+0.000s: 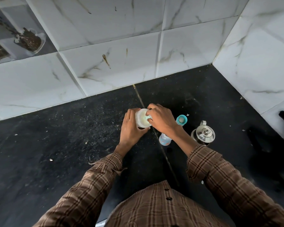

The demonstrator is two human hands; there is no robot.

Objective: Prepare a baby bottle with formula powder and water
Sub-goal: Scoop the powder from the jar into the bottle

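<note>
On the black speckled worktop (72, 136) I see my left hand (131, 128) curled round the white formula tub (140, 117), my right hand (161, 120) pinching its pale-green scoop (146, 119), beside the clear baby bottle (165, 139).

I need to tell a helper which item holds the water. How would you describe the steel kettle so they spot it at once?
Start from the corner where the two marble-tiled walls meet above the black counter. Coming toward the person on the right side, just beyond the right forearm, stands the steel kettle. It is the only shiny metal item there, with a knobbed lid, unlike the small plastic baby bottle and teal cap beside it.
</note>
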